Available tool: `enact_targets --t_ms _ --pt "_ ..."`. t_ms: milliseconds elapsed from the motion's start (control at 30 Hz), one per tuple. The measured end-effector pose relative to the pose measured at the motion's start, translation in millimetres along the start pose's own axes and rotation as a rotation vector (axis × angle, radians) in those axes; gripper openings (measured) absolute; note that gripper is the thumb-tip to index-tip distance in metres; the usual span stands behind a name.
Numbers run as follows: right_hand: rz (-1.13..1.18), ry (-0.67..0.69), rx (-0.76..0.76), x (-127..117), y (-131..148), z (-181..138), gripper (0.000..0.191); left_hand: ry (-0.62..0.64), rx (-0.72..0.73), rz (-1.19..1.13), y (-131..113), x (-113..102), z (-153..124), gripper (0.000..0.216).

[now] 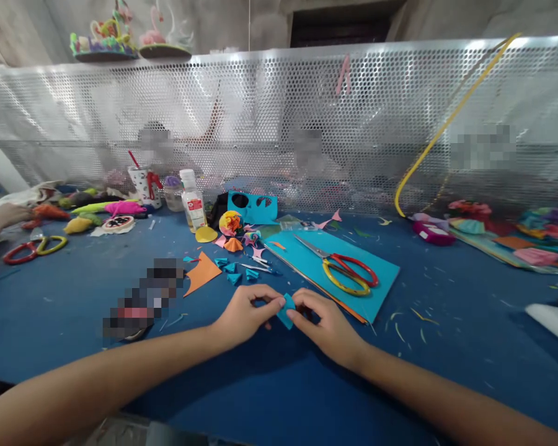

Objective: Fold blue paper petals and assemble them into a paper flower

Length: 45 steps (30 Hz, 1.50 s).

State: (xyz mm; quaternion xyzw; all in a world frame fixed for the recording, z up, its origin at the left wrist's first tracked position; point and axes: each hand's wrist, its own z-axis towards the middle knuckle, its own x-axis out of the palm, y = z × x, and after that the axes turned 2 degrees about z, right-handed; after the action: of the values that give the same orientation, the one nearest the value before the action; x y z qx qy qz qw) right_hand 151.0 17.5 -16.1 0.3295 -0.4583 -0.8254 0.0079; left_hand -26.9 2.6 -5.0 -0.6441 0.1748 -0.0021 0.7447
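Blue desk (93,266): bottle (194,207) and cup (145,186) along back edge; scissors (38,246) toward left edge; orange paper (204,272), folded blue pieces (234,279), blue-topped stack (379,294) mid-desk.

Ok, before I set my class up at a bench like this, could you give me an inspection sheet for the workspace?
Surface: blue tabletop, strewn with thin paper offcuts.
Job's things: small blue paper piece, held; folded blue pieces just beyond; red-and-yellow-handled scissors lying on a blue sheet.
Clutter: orange paper scrap, bottle, blue cut-out with holes.
Grip: left hand and right hand both pinch the small blue paper piece in their fingers.
Cables: nothing seen for certain; a yellow cord-like strand runs up the screen, nature unclear.
Surroundings: perforated metal screen behind; another person's hand at far left.
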Motion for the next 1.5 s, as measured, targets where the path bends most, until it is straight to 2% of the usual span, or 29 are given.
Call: enact_targets --t_ms 100,300,567,867,1033,1267,1500 --pt "-0.029 -0.063 0.026 0 6 -1 0.017 0.015 -0.011 -0.016 1 0 0 0.027" --pt "-0.049 -0.102 0.078 3 7 -5 0.019 0.076 -0.063 -0.014 0 6 2 0.027" --pt "-0.094 -0.159 0.091 5 3 -13 0.019 -0.018 -0.076 -0.005 4 13 0 0.024" --pt "-0.176 -0.224 -0.014 3 9 -20 0.020 -0.101 0.019 -0.005 -3 14 -9 0.023" --pt "-0.196 -0.233 -0.093 -3 15 -19 0.021 -0.092 0.067 -0.008 -11 12 -10 0.024" --pt "-0.194 -0.209 -0.155 -7 15 -21 0.016 -0.062 0.115 -0.028 -9 16 -14 0.027" --pt "-0.198 -0.215 -0.199 -2 16 -21 0.013 -0.108 0.116 -0.033 -7 16 -14 0.027"
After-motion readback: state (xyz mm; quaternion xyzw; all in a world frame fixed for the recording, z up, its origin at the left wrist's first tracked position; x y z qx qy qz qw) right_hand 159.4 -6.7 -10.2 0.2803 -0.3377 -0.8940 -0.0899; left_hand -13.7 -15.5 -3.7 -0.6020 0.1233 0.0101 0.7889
